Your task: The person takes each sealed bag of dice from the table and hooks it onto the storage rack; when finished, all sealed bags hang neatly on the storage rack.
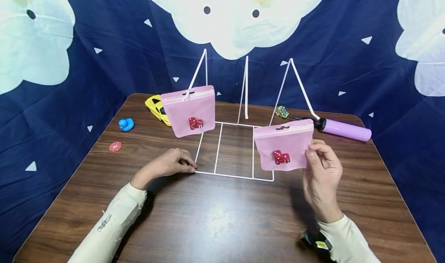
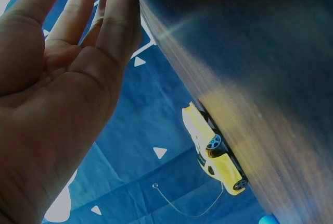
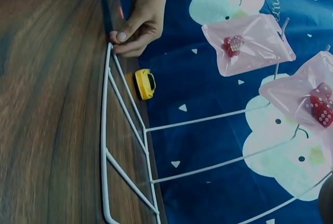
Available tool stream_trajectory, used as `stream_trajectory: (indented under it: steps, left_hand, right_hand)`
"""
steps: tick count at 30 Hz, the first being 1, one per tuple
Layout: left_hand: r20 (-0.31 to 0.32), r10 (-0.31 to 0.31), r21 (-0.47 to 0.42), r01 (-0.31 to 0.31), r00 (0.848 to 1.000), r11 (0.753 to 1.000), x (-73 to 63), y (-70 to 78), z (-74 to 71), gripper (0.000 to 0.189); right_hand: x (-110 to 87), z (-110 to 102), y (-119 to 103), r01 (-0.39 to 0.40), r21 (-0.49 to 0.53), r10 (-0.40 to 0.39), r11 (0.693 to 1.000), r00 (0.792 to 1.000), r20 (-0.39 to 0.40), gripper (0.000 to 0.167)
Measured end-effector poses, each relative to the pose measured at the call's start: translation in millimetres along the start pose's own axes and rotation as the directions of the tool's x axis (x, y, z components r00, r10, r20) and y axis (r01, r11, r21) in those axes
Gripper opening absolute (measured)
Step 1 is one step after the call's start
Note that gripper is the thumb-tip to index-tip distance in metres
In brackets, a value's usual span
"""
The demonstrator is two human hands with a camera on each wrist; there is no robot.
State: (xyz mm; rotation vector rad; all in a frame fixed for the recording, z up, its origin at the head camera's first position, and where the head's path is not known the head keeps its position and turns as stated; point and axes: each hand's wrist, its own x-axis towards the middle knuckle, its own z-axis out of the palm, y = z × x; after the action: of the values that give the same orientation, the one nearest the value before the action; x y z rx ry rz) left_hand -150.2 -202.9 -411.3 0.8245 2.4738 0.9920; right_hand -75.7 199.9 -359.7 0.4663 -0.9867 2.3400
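A white wire display rack (image 1: 253, 178) stands on the table with three raised prongs at its back. My left hand (image 1: 170, 162) pinches the rack's front left corner between thumb and fingertips. My right hand (image 1: 323, 174) grips the right edge of a pink zip pouch (image 1: 274, 141), held up in front of the right prong. Red dice (image 1: 281, 158) show through it. Another pink pouch (image 1: 180, 112), also with red dice (image 1: 196, 123) inside, hangs by its slot from the left prong. The middle prong (image 1: 246, 85) bears nothing. In the right wrist view, both pouches appear near the prong tips.
Behind the hung pouch lies a yellow toy car (image 1: 154, 104). A blue rubber duck (image 1: 126, 124) and a red chip (image 1: 115, 146) are at the left. Back right are a small green toy car (image 1: 282, 111) and a purple hand pump (image 1: 347, 129). Blue cloth (image 1: 114, 70) encloses the table.
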Motion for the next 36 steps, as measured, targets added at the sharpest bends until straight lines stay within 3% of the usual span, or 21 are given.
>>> stream_trajectory:
  steps: [24, 36]
  left_hand:
    - [-0.003, 0.002, 0.008, -0.002, 1.000, 1.000, 0.1, 0.9, -1.1, 0.010]
    - [-0.003, 0.011, 0.027, -0.011, 1.000, 1.000, -0.7, 0.8, -0.7, 0.010]
  right_hand:
    - [-1.6, 22.4, 4.5, -0.043, 0.018, 0.041, 0.999, 0.996, 0.073, 0.010]
    - [-8.0, 41.3, 17.8, -0.053, -0.003, 0.053, 0.999, 0.998, 0.028, 0.007]
